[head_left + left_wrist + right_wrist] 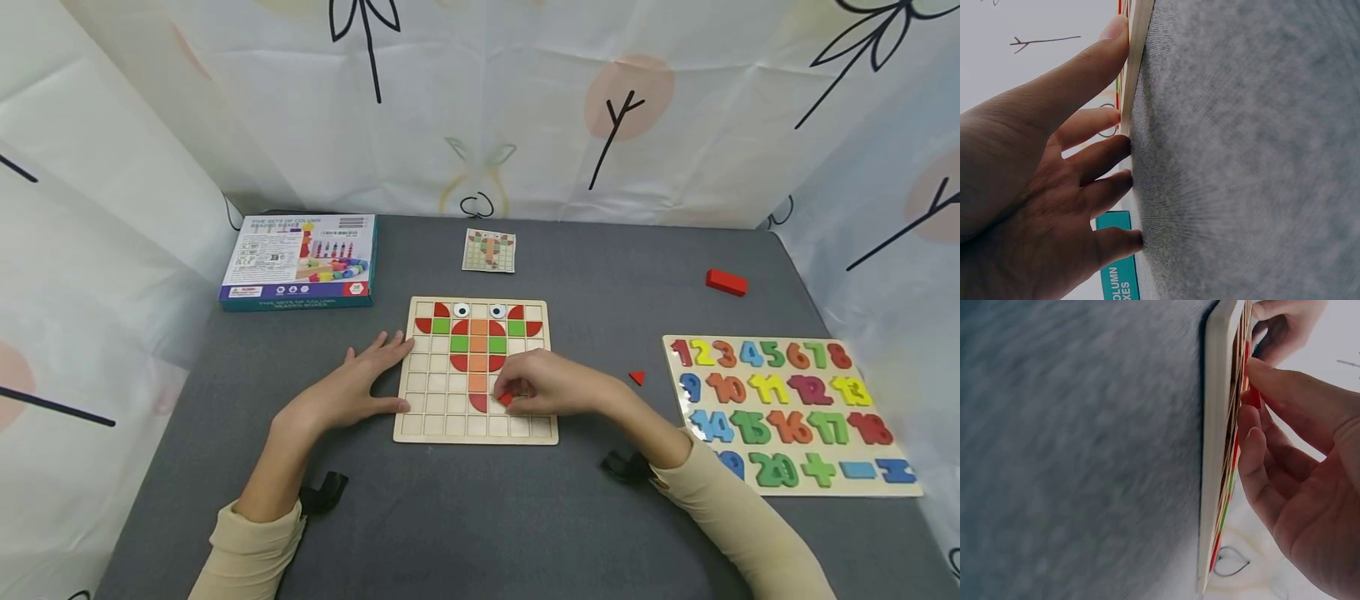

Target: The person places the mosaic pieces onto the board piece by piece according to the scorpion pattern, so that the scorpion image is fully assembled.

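A wooden grid board lies on the grey table, partly filled with red quarter-round, green square and orange square pieces, plus two eye pieces near its top. My left hand is spread along the board's left side, thumb and fingertips at the edge; the left wrist view shows its fingers fairly straight. Over the lower right of the grid, my right hand pinches a small red piece between thumb and fingers. That red piece is close to the board's surface, its exact shape mostly covered by the fingers.
A pattern card lies behind the board. At back left is a flat toy box. To the right are a small red triangular piece, a red block and a number puzzle board, partly under the right sleeve.
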Motion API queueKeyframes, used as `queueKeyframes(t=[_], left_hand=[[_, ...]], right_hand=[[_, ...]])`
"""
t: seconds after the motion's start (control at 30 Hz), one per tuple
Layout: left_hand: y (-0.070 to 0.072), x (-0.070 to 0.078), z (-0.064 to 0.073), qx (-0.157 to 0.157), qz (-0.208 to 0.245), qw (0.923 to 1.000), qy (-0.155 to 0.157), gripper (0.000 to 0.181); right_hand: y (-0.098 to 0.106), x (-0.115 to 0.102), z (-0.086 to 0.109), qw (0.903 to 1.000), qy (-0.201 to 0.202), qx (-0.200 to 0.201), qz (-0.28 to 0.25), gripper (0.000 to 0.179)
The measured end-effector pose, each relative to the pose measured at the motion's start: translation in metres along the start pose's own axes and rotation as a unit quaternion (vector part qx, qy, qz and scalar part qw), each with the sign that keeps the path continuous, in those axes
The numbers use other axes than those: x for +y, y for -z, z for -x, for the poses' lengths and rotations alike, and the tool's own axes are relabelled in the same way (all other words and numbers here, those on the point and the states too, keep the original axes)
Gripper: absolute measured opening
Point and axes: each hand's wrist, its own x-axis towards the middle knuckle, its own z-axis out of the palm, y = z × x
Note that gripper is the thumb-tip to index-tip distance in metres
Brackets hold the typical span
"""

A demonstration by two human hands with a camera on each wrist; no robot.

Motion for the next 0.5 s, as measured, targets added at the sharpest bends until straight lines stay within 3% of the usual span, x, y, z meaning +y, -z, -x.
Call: queueKeyframes(t=[0.23, 0.5], left_hand=[[-0.003, -0.009, -0.001, 0.013, 0.010, 0.9995, -0.026, 0.100], [0.001, 0.003, 0.000, 0.003, -0.004, 1.0000, -0.002, 0.098]], right_hand=[[-0.005, -0.009, -0.009, 0.9986, 0.028, -0.020, 0.039, 0.014], [-0.008, -0.010, -0.008, 0.9979, 0.038, -0.010, 0.051, 0.018]])
